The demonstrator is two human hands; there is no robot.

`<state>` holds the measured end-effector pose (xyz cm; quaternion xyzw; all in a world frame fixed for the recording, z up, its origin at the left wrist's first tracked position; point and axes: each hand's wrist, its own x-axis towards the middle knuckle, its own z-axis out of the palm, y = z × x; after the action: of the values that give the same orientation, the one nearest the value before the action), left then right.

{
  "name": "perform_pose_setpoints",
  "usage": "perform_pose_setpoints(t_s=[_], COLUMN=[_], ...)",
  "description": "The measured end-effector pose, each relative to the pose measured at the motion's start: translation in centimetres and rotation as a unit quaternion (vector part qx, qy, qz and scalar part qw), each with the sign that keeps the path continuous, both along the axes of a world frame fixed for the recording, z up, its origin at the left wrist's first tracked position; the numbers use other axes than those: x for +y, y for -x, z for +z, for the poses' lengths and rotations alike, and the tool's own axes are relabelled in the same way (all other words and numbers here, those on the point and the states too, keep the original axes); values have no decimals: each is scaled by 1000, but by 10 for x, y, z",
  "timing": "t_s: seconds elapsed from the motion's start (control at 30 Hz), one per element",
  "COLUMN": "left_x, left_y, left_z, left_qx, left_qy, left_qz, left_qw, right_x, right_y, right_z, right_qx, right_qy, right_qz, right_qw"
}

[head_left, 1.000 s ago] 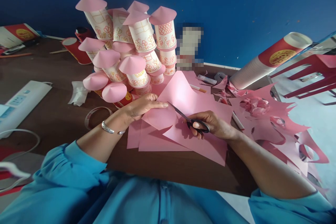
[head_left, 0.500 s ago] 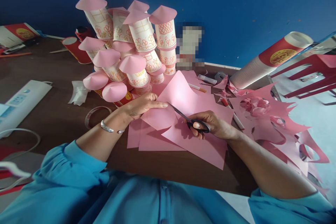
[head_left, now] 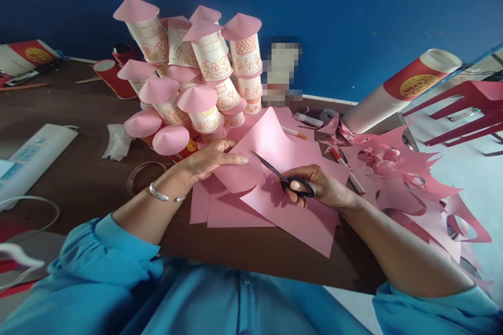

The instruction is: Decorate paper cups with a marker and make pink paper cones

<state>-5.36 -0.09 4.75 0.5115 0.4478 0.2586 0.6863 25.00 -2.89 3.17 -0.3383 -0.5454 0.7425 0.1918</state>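
Head cam view, and I'm using the cup tower [head_left: 206,55] as the landmark: it's a bunch of paper cups with pink cone roofs, and flowers are drawn on a lot of them. The pink sheet [head_left: 240,177] is in front of it, a bit to the right, over more pink paper. Left hand [head_left: 214,159] has that sheet pinched between thumb and fingers; right hand [head_left: 304,187] is wrapped round the handles of black-handled scissors [head_left: 272,168], tips just beside the left thumb. Can't really tell how far apart the blades are. The counter [head_left: 243,248] is dark brown and pretty busy. Left of the tower there's a crumpled white wrapper [head_left: 118,142] close by, and further left a white slab with blue patches [head_left: 41,159]. Right of it you've got a long stack of nested cups [head_left: 377,110], and nearer the person on that side, a red-and-white marker [head_left: 354,177] plus a messy heap of pink scraps [head_left: 426,183] with curvy holes cut out. Room-wise, a deep blue wall [head_left: 353,10] runs right behind the tower, and well off to its right a red plastic stool [head_left: 471,99] sits on a pale floor [head_left: 477,167].
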Motion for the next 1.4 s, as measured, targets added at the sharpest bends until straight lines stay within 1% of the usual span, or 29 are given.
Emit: perform_pose_setpoints(t_s=[0.13,0.3,0.6,0.77,0.9,1.1,1.23,1.4], left_x=[0,0,0,2,3,2,2,3], left_y=[0,-2,-3,0,2,0,0,0], left_z=[-2,-1,1,-4,-8,-4,-1,-1], left_qx=[-9,-14,-22,-29,-6,-1,0,-4], left_qy=[0,13,19,-10,-20,-2,4,3], left_qz=[14,44,60,57,58,10,7,5], left_qw=[1000,999,998,998,998,1000,1000,1000], right_x=[0,0,-1,-1,-2,-3,-2,-3], right_y=[-1,-1,0,0,1,2,2,3], right_z=[-1,1,4,6,7,3,2,3], right_qx=[3,-4,-6,-2,-10,-31,-30,-21], right_qy=[0,-8,-4,-3,-1,-1,0,-1], right_qz=[-1,0,-11,-21,-21,-23,-25,-23], right_qw=[1000,1000,1000,1000,1000,999,999,1000])
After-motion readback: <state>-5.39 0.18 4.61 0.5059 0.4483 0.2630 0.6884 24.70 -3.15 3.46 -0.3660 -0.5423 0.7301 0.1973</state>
